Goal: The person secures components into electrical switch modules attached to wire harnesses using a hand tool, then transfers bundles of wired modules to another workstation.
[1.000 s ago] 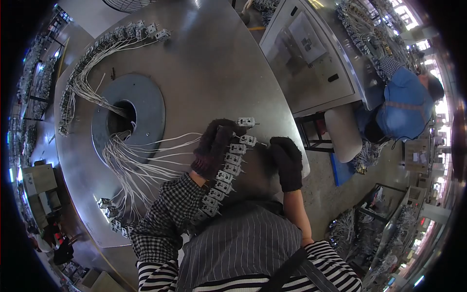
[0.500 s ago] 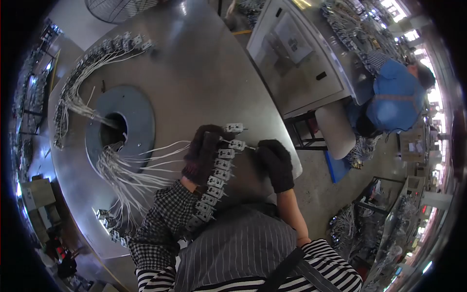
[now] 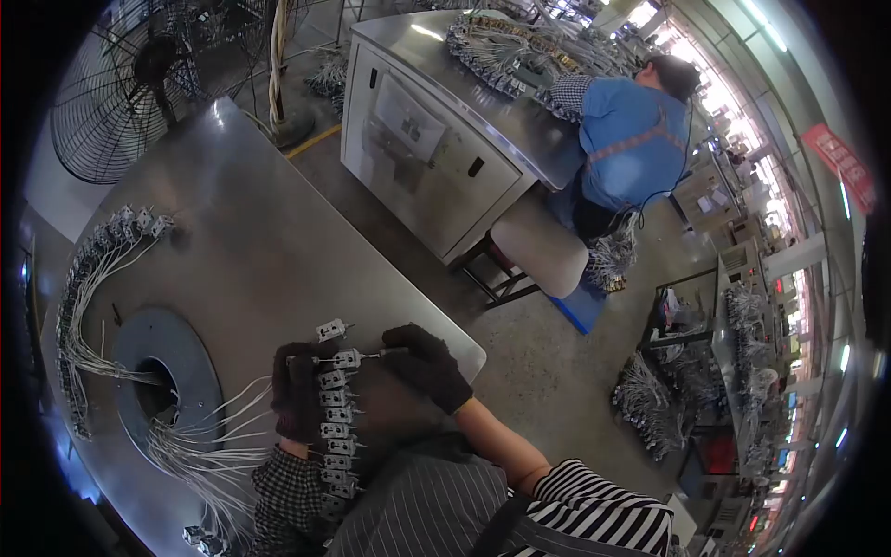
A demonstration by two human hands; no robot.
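Observation:
My left hand (image 3: 295, 392), in a dark glove, is closed beside the top of a column of small metal connectors (image 3: 338, 431), its fingers at the wires. My right hand (image 3: 425, 364), also gloved, pinches a thin pin-like piece at the right side of one connector (image 3: 346, 359). Another connector (image 3: 330, 330) lies just above that one. White wires (image 3: 209, 455) run from the column towards a round grey ring (image 3: 207, 357) set on the metal table (image 3: 269, 241). A curved row of connectors (image 3: 70, 306) lies on the table's left side.
A large fan (image 3: 116, 107) stands at the upper left. Across the aisle, a person in blue (image 3: 631, 139) works at a metal cabinet bench (image 3: 427, 139), near a stool (image 3: 538, 251). Wire bundles (image 3: 650, 404) hang on a rack at the right.
The head view has swung up and to the right, so the table shows lower left. My right hand has come up to the connector's pin; my left hand keeps its place at the column.

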